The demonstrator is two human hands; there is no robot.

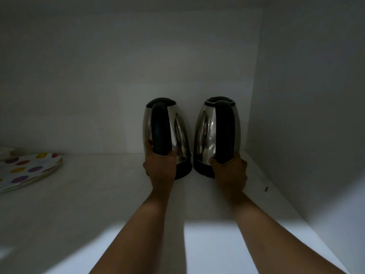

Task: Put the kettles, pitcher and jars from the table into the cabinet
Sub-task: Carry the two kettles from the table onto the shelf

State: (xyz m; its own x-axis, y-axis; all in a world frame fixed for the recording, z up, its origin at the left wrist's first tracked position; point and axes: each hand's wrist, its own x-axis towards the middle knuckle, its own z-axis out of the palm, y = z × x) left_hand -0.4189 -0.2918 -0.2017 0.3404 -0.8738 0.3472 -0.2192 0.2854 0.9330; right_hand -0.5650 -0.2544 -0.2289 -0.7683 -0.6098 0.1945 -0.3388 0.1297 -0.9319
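Steel-bodied with black lids, handles and bases, two kettles stand upright and side by side deep inside the cabinet, on the white cabinet shelf (98, 194). They are just beside each other, with a narrow gap between them, close to the back wall (118, 86) and near the right side wall (306, 95).

Our left hand (161, 167) grips the lower end of the left kettle (178, 133) handle, fingers curled round it. Our right hand (231, 171) does the same on the right kettle (205, 133), thumb pressed against the black grip. Both handles face us. Whether the bases rest fully on the shelf we cannot tell.

Far to the left, well apart from the kettles, lies a plate (29, 169) with coloured dots, partly cut off by the frame edge. A small dark speck (266, 188) sits on the shelf to the right of our right hand.
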